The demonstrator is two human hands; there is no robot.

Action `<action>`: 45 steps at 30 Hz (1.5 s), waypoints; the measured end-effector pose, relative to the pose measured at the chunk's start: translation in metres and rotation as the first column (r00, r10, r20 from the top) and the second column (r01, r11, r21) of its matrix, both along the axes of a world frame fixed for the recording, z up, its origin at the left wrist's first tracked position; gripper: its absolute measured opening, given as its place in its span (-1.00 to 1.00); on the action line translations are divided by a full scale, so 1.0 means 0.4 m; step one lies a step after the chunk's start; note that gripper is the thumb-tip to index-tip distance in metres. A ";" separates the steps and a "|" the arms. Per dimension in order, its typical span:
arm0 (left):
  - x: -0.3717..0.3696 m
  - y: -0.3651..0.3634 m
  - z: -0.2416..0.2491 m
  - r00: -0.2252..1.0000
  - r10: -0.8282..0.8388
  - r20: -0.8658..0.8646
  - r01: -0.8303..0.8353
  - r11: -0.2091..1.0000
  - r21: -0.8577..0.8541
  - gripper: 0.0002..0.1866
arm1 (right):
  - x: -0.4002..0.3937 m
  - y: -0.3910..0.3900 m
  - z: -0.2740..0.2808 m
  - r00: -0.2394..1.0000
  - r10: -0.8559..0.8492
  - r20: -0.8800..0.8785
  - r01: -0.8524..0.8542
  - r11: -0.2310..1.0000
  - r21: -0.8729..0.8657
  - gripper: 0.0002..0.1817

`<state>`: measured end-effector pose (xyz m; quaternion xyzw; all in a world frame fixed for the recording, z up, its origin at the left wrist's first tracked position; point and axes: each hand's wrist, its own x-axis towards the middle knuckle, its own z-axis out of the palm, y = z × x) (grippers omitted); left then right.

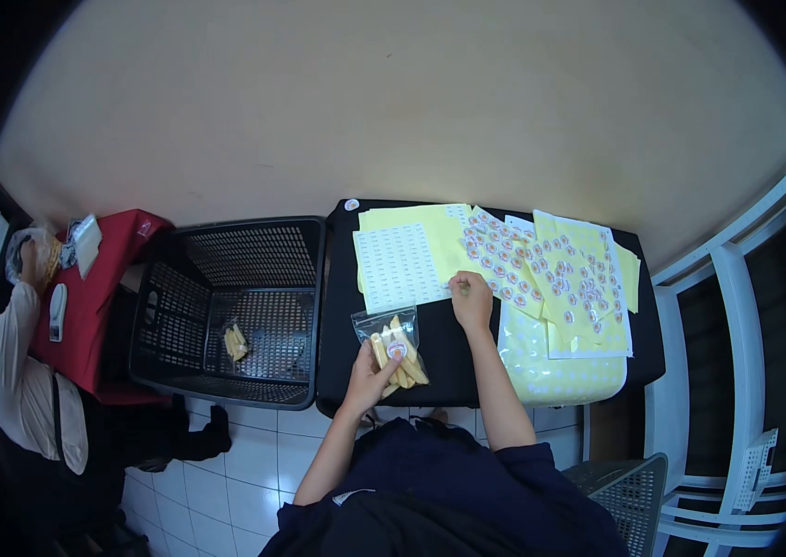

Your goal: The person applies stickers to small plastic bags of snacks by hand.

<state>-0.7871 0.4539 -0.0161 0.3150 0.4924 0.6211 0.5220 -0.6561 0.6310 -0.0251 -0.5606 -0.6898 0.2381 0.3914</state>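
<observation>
My left hand (pixel 371 381) grips a clear plastic bag (pixel 396 351) of pale yellow sticks, with a round sticker on its front, at the front edge of the black-covered table. My right hand (pixel 473 301) is closed, its fingertips pinched together beside the white sheet of small printed labels (pixel 399 266). Whatever those fingers hold, if anything, is too small to make out. To the right of this hand lie yellow backing sheets with round stickers (pixel 582 283), overlapping one another.
Left of the table stands a black plastic crate (pixel 226 385) with one filled bag (pixel 236 342) inside. Farther left, another person (pixel 26 371) works at a red-covered table (pixel 86 320). A grey basket (pixel 630 501) is at lower right, near white metal railings (pixel 741 343).
</observation>
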 end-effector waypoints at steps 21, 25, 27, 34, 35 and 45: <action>0.032 0.036 0.141 0.865 0.182 -0.467 -0.057 0.961 0.270 -0.29 | -0.100 -0.251 0.257 0.839 0.328 -0.434 -0.389 0.920 -0.056 -0.86; 0.029 0.035 0.165 0.854 0.149 -0.499 -0.037 0.973 0.227 -0.27 | -0.103 -0.253 0.255 0.867 0.340 -0.364 -0.372 0.928 -0.022 -0.86; 0.026 0.038 0.161 0.842 0.153 -0.517 -0.031 0.971 0.237 -0.27 | -0.106 -0.254 0.257 0.878 0.331 -0.346 -0.357 0.934 -0.010 -0.86; 0.031 0.042 0.167 0.858 0.167 -0.486 -0.037 0.964 0.265 -0.25 | -0.120 -0.259 0.266 0.912 0.299 -0.280 -0.294 0.954 0.059 -0.86; 0.031 0.044 0.162 0.851 0.176 -0.495 -0.041 0.961 0.273 -0.25 | -0.121 -0.260 0.270 0.920 0.289 -0.265 -0.280 0.957 0.072 -0.85; 0.052 0.060 0.169 0.848 0.158 -0.506 -0.010 0.959 0.283 -0.26 | -0.092 -0.236 0.255 0.890 0.213 -0.402 -0.212 0.976 0.048 -0.59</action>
